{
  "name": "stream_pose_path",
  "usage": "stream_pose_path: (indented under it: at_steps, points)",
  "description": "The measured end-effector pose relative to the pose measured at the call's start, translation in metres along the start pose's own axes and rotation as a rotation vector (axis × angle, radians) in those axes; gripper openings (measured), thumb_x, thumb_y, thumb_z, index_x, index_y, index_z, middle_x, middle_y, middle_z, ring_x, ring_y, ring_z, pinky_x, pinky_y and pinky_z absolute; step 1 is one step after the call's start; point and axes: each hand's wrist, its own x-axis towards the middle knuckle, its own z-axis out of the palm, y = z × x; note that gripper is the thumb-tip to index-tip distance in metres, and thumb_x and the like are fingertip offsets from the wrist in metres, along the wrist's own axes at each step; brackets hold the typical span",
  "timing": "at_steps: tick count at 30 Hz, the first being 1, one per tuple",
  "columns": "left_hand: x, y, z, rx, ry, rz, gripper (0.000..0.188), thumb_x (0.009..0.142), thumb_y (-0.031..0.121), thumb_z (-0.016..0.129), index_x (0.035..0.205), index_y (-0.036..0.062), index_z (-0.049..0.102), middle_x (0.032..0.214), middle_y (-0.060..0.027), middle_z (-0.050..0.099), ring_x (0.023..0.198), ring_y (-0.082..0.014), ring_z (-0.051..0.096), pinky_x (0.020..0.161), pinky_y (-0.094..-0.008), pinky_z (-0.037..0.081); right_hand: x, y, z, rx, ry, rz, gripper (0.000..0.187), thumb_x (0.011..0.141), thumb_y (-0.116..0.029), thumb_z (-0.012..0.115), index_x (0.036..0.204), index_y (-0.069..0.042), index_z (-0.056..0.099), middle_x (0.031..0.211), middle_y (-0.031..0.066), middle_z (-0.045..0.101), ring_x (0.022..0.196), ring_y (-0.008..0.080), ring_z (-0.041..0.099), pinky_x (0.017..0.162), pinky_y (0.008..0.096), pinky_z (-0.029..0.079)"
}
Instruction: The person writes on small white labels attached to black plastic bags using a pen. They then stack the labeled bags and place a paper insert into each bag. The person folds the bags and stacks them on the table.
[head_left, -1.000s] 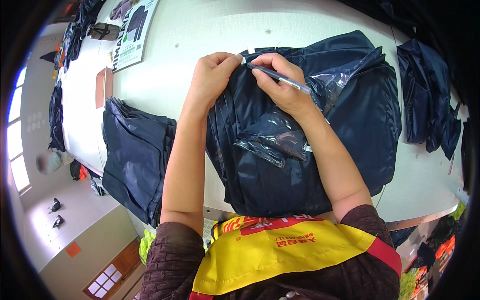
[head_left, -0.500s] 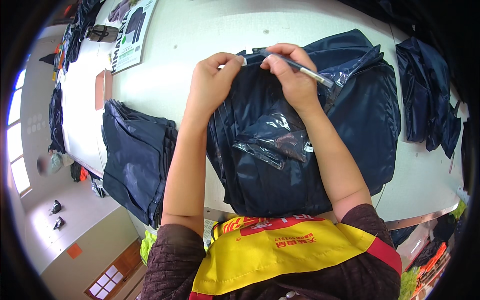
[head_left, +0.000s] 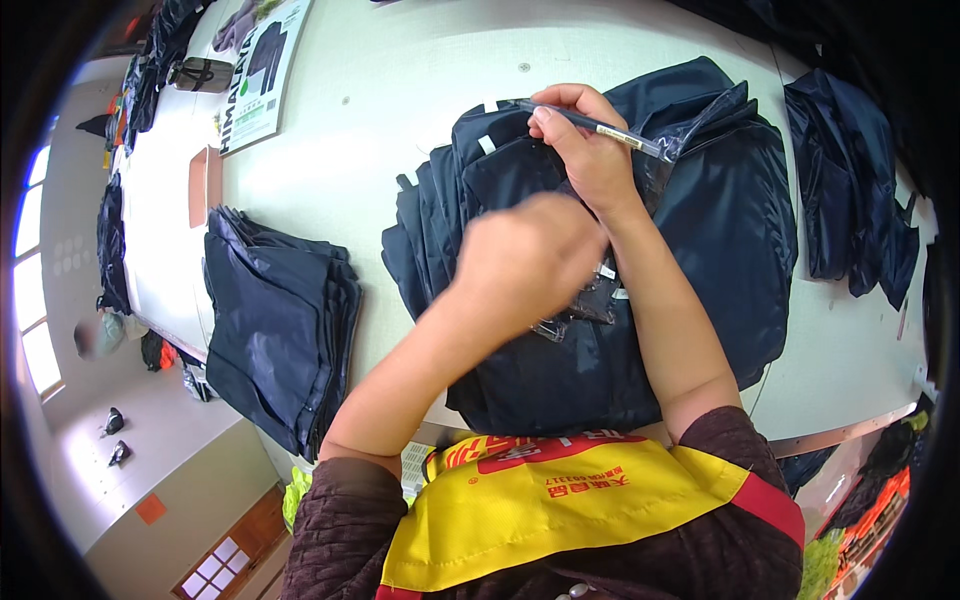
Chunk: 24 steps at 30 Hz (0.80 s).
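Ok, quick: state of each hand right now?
Left hand: motion-blurred above the dark garments; grip cannot be told.
Right hand: closed, holding a pen.

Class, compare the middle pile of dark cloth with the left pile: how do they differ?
Size: the middle pile spreads wider; the left pile is narrower.
Tabs: white tabs show at the middle pile's far edge; none can be seen on the left pile.
Hands: the left hand and right hand are over the middle pile, neither over the left pile.
Shared: both are dark cloth on the pale table.
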Motion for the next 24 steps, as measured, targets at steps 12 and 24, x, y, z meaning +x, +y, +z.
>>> stream_pose_path:
  at_steps: [12, 24]
  points:
    - [0.018, -0.065, -0.023, -0.177, 0.200, -0.707, 0.029, 0.073, 0.013, 0.072, 0.092, -0.0067, 0.062, 0.072, -0.0029, 0.059, 0.064, -0.0085, 0.053, 0.056, -0.0217, 0.044, -0.012, -0.006, -0.001, -0.341, -0.120, -0.183, 0.013, 0.079, -0.010, 0.064, 0.088, -0.002, 0.060, 0.077, 0.0048, 0.062, 0.066, 0.0109, 0.056, 0.060, 0.0230, 0.046]
    - [0.023, -0.071, -0.024, -0.265, 0.171, -0.741, 0.022, 0.081, 0.017, 0.065, 0.085, -0.0041, 0.069, 0.073, -0.0053, 0.064, 0.064, -0.0088, 0.056, 0.059, -0.0206, 0.046, -0.014, -0.006, -0.001, -0.388, -0.164, -0.191, 0.013, 0.080, -0.011, 0.063, 0.089, -0.003, 0.061, 0.077, 0.0057, 0.063, 0.067, 0.0125, 0.058, 0.062, 0.0238, 0.048]
